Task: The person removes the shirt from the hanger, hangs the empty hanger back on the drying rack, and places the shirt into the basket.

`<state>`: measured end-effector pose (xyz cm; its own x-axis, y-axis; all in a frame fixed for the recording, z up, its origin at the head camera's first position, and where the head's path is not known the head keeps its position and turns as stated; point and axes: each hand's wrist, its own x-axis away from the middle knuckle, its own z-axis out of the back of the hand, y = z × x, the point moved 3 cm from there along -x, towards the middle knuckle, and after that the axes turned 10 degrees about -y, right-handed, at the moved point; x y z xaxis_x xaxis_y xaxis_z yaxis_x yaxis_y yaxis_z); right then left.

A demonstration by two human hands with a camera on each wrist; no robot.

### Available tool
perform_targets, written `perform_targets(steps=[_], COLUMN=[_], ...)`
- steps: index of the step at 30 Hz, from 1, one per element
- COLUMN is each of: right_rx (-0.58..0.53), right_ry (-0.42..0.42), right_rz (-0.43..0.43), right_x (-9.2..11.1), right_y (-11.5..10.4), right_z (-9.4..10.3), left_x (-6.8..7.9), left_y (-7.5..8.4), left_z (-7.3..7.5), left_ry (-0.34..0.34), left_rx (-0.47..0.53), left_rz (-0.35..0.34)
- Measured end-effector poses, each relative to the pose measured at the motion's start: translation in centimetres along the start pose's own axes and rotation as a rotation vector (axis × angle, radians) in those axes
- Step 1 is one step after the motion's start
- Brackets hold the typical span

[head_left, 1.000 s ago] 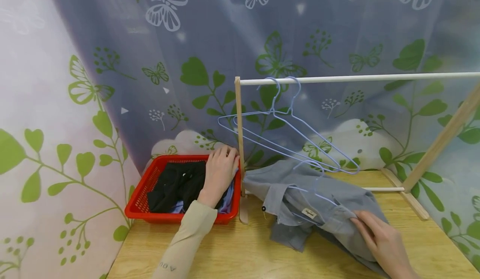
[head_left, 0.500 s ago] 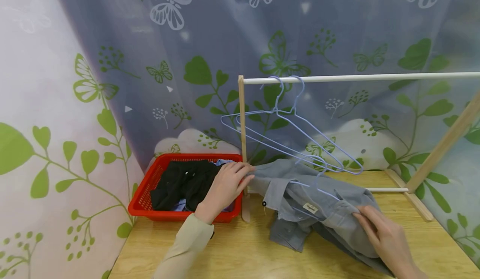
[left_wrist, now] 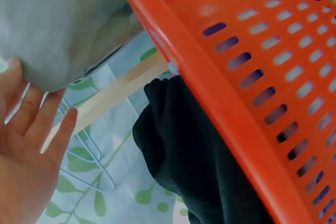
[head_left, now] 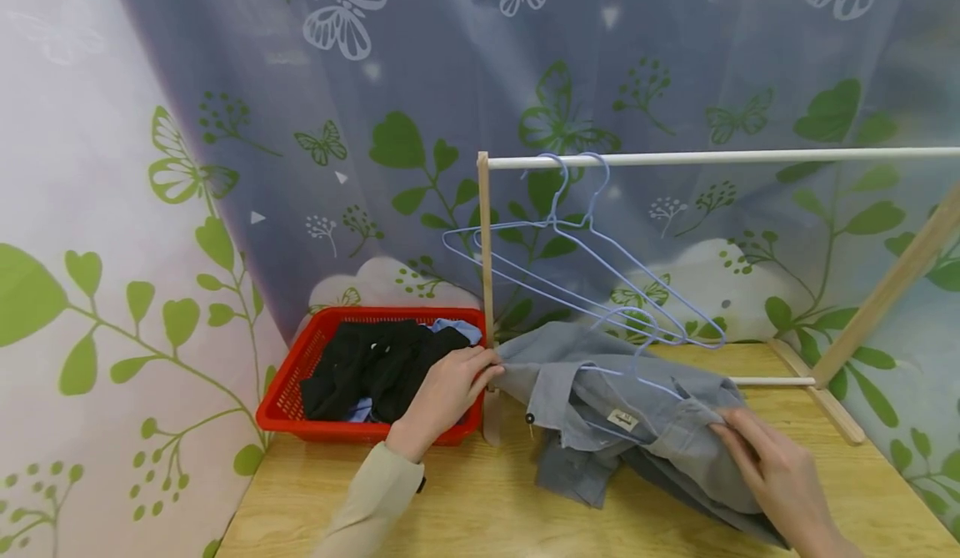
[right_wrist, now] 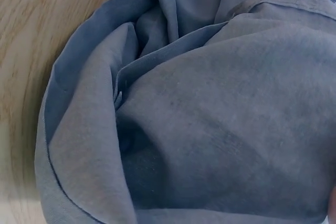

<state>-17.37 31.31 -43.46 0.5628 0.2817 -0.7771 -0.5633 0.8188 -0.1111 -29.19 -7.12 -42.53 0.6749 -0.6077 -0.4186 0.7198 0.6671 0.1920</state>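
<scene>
A grey collared shirt (head_left: 705,412) lies partly bunched on the table, in front of the rack. A light blue hanger (head_left: 660,388) sits inside its neck opening, hook upward. My left hand (head_left: 448,387) pinches the shirt's left shoulder edge beside the rack post; in the left wrist view, fingers (left_wrist: 39,111) meet the edge of the cloth (left_wrist: 58,19). On the other side, my right hand (head_left: 776,466) grips the shirt with thumb and fingers near the hanger's right end. Grey cloth (right_wrist: 226,114) fills most of the right wrist view, hiding nearly all of that hand.
A red basket (head_left: 279,391) holding black clothing (head_left: 360,366) and some blue cloth stands left of the rack. Two blue hangers (head_left: 592,226) hang from the white rail (head_left: 712,156). The rack's wooden post (head_left: 486,249) rises between basket and shirt.
My left hand has moved from the basket's right side to the shirt's left shoulder and taken hold there. The right hand keeps its grip almost in place.
</scene>
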Motion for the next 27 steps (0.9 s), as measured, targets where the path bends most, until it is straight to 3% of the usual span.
perform_targets(steps=[10, 18, 21, 27], right_rx=[0.044, 0.052, 0.049, 0.026], right_ry=[-0.047, -0.042, -0.082, -0.168], right_rz=[-0.017, -0.011, -0.014, -0.059], right_x=[-1.1, -1.9, -2.0, -1.5], right_y=[-0.1, -0.4, -0.4, 0.0], right_z=[0.5, 0.4, 0.2, -0.4], left_x=[2.2, 3.8, 4.3, 5.7], left_y=[0.9, 1.6, 1.6, 0.5], left_z=[-0.1, 0.3, 0.6, 0.8], left_ry=[0.155, 0.365, 0.44, 0.54], left_rx=[0.142, 0.209, 0.246, 0.304], left_rz=[-0.038, -0.078, -0.036, 0.131])
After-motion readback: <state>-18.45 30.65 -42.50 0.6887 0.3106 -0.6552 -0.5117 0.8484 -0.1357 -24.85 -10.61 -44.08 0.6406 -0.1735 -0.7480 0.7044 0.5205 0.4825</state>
